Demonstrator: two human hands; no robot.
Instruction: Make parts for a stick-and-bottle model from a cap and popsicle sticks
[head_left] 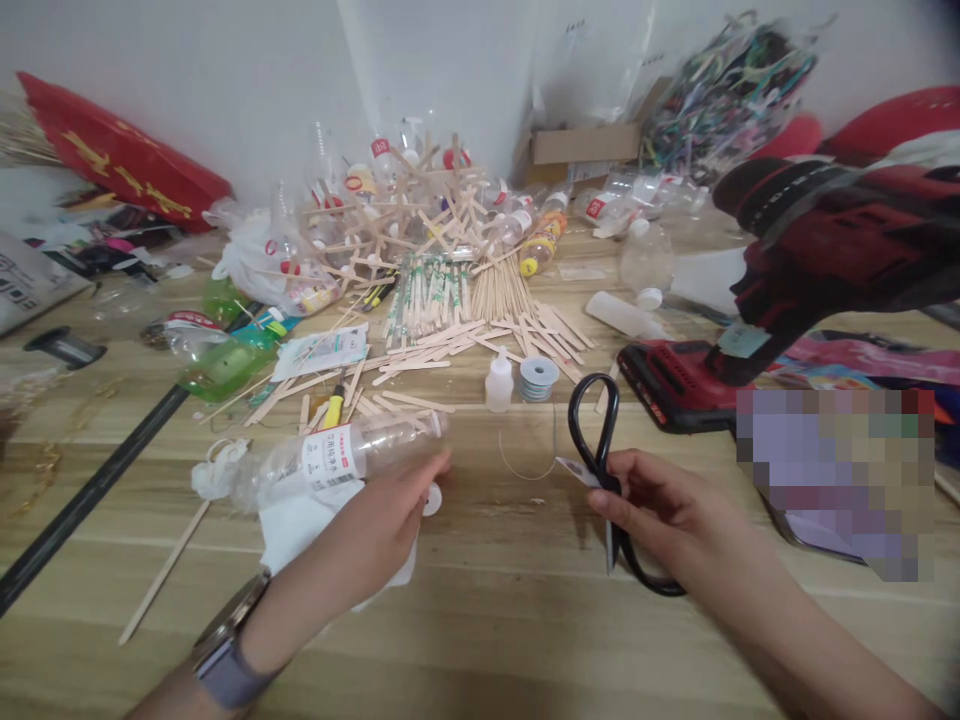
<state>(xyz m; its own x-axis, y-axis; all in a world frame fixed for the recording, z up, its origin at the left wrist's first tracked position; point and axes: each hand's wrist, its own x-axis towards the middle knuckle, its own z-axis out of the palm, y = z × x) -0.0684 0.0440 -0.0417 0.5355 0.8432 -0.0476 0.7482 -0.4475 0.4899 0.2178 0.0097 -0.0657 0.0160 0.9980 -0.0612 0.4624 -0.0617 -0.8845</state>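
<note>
The wooden table bore the whole array. A power drill stood at the right on its battery pack, a position probably chosen because the broad base steadied it. A clear bottle lay on its side at the left, partly over white paper, perhaps because so light a vessel would tip easily. The left hand lay along its near side by the neck; whether the fingers gripped it could not be told. The right hand was closed on the scissors near the pivot, not through the loops, which stood well apart; such a hold seemed suited to carrying rather than cutting. A spool stood on end, likely to prevent rolling, just beside a squeeze bottle. A white cap lay by the left fingers.
</note>
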